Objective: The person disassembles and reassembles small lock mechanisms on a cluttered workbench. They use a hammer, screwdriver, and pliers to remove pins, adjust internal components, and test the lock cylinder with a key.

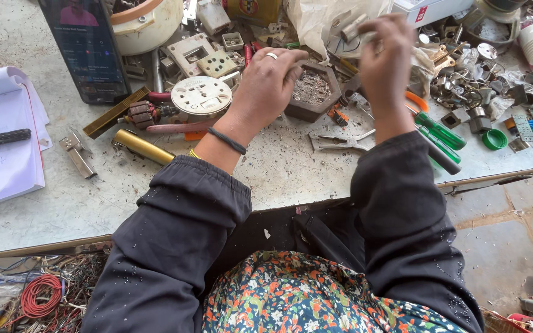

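left hand (266,77) rests half-curled on the hexagonal tray (311,91) of small screws; right hand (385,55), just beside, pinches a small part i cannot identify, which could slip into the clutter below.

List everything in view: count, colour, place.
tray: one, brown hexagon holding small metal bits, bench centre
round plate: one, white, left of tray
phone: one, dark, top left
notebook: one, white, left edge
brass tube: one, gold, by left sleeve
pliers: one, grey, below tray
screwdrivers: two, green handles, right of centre
green ring: one, right
plastic bag: one, clear, top centre
wire coil: one, red, below bench, left
metal parts: many, silver, right
left hand: ringed, on tray rim
right hand: raised, fingers pinched; contents unclear
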